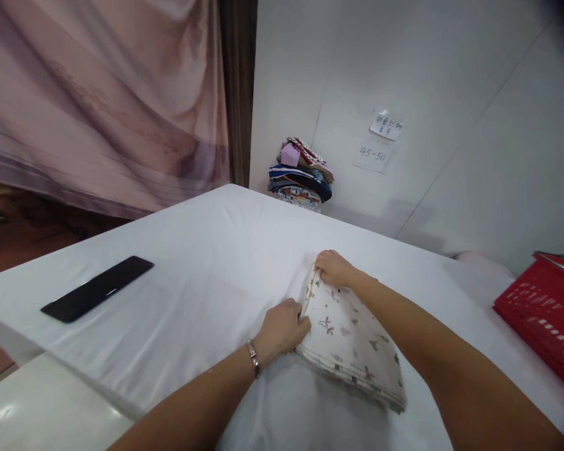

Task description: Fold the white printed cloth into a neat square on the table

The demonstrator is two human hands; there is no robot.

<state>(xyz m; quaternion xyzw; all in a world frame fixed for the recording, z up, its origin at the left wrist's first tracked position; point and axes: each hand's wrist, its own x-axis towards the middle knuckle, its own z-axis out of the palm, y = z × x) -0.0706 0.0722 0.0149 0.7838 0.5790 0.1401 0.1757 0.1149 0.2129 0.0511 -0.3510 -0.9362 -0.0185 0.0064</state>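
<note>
White worktop [192,326] spreads beneath the left hand [282,327] and right hand [336,268], both pinching one edge of printed cloth [350,338], already folded in layers, unreleased.

A pale grey wall [460,81] bearing two handwritten notes [386,126] stands behind the white-covered tabletop [192,250]; a pink curtain [122,94] hangs at left, above reddish-brown floor [4,254].

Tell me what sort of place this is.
Likely an indoor textile workspace, perhaps a folding area: a white-covered table, a folded patterned cloth held above it, and a stack of folded fabrics against the wall.
</note>
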